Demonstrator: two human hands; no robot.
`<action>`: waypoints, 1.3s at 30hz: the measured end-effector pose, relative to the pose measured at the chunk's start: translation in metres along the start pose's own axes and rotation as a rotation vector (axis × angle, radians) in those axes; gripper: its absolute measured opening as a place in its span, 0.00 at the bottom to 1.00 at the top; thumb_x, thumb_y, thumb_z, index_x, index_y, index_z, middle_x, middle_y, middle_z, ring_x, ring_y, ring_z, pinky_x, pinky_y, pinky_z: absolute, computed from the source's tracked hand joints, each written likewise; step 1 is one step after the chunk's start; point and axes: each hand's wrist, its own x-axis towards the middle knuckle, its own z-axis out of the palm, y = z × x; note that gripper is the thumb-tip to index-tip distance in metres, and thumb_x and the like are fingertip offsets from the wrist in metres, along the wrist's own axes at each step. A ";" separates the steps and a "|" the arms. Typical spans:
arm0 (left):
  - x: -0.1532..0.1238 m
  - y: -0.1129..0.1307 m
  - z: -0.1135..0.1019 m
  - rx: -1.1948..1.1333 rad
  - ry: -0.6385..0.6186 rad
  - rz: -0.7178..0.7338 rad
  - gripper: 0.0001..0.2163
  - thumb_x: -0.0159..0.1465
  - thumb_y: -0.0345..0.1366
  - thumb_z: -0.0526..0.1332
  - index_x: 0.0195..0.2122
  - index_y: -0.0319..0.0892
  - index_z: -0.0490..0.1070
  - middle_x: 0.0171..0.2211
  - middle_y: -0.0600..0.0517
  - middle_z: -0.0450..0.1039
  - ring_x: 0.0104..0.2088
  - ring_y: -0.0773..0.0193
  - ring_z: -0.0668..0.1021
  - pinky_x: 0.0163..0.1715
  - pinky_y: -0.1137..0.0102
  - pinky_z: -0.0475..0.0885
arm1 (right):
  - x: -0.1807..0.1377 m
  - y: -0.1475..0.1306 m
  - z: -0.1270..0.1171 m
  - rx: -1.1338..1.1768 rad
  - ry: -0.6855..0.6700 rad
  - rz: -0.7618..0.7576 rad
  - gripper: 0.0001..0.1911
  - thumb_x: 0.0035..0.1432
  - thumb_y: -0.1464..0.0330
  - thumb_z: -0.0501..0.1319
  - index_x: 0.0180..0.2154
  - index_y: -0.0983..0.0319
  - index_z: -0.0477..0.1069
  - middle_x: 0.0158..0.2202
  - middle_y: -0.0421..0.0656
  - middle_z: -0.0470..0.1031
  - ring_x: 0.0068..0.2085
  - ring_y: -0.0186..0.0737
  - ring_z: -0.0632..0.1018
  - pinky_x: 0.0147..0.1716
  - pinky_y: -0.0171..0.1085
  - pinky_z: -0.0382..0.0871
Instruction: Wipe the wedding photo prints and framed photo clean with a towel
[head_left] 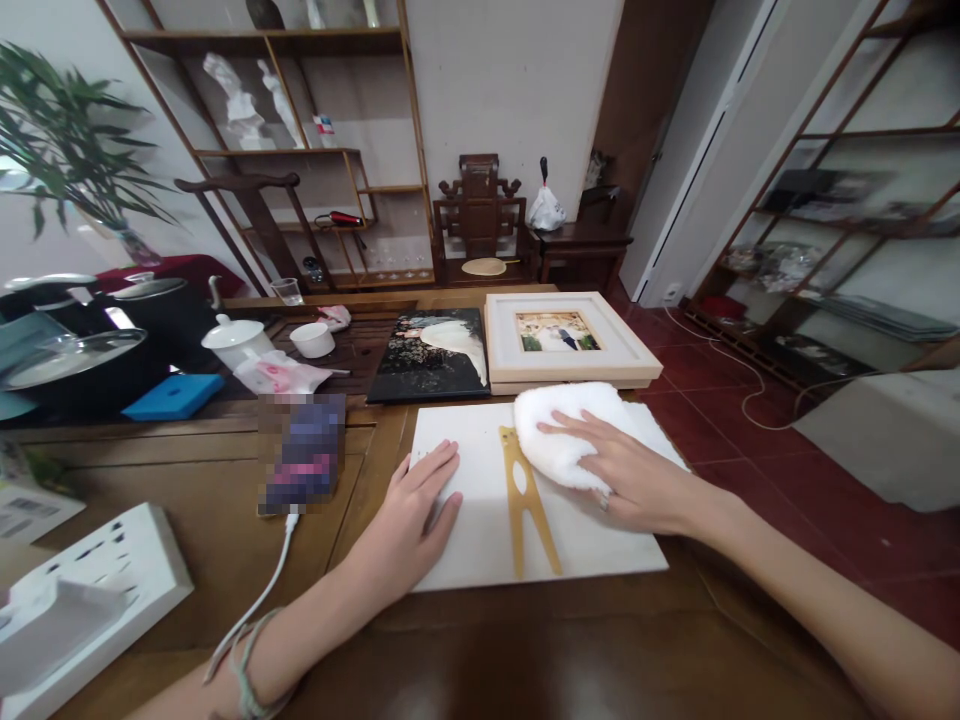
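Observation:
A white rectangular board point(480, 545) lies flat on the brown wooden table point(360, 640). On its middle is a flat yellow piece point(517, 510) with two splayed legs and an oval hole. My left hand point(412, 525) rests on the board's left side, fingers extended and thumb apart, holding nothing. With my right hand point(607, 460) I press a fluffy white cloth point(555, 450) onto the upper right of the board. The cloth overlaps the yellow piece's top edge, and some right-hand fingers are partly sunk in it.
Behind the board lie a dark photo panel point(431, 350) and a pale wooden picture frame point(630, 355). At left are a blurred-out item point(307, 455) with a white cable, a power strip point(142, 560), a blue block point(174, 396), a white teapot point(236, 340) and dark pots point(90, 370).

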 end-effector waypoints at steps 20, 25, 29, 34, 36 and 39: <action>0.000 -0.002 -0.001 0.031 -0.027 0.013 0.19 0.66 0.35 0.49 0.57 0.40 0.62 0.59 0.42 0.62 0.61 0.54 0.63 0.59 0.47 0.54 | 0.013 0.017 -0.007 0.079 -0.036 0.031 0.18 0.63 0.61 0.52 0.45 0.65 0.73 0.64 0.50 0.53 0.65 0.51 0.49 0.62 0.56 0.44; -0.001 -0.002 0.000 0.038 -0.030 0.015 0.19 0.66 0.35 0.49 0.58 0.41 0.62 0.60 0.42 0.62 0.61 0.54 0.62 0.60 0.47 0.54 | 0.016 0.019 0.008 0.074 0.044 -0.006 0.21 0.66 0.62 0.47 0.49 0.68 0.70 0.64 0.51 0.53 0.66 0.50 0.45 0.62 0.59 0.38; -0.001 -0.002 0.001 0.046 -0.032 0.015 0.19 0.66 0.35 0.48 0.57 0.38 0.62 0.60 0.41 0.61 0.62 0.54 0.62 0.60 0.48 0.54 | -0.010 -0.011 -0.002 0.159 -0.005 -0.009 0.19 0.66 0.62 0.48 0.41 0.66 0.74 0.63 0.50 0.55 0.65 0.49 0.47 0.62 0.57 0.39; -0.001 -0.003 0.002 0.074 -0.036 0.017 0.19 0.67 0.35 0.48 0.57 0.35 0.61 0.60 0.40 0.61 0.62 0.54 0.61 0.60 0.48 0.53 | -0.045 -0.048 -0.032 0.367 -0.232 0.046 0.17 0.63 0.61 0.52 0.45 0.62 0.74 0.64 0.44 0.54 0.65 0.52 0.49 0.62 0.55 0.46; 0.000 -0.003 0.002 0.078 -0.036 0.016 0.19 0.67 0.35 0.48 0.57 0.34 0.61 0.60 0.39 0.61 0.62 0.54 0.61 0.60 0.48 0.53 | -0.043 -0.049 -0.035 0.416 -0.257 0.129 0.19 0.63 0.59 0.51 0.50 0.60 0.71 0.64 0.43 0.53 0.65 0.53 0.50 0.60 0.55 0.51; 0.000 -0.003 0.001 0.078 -0.038 0.019 0.20 0.67 0.35 0.47 0.57 0.33 0.62 0.60 0.38 0.61 0.62 0.53 0.61 0.60 0.48 0.54 | -0.022 -0.038 -0.027 0.369 -0.183 0.212 0.24 0.65 0.56 0.47 0.53 0.62 0.68 0.64 0.46 0.54 0.64 0.54 0.51 0.59 0.55 0.53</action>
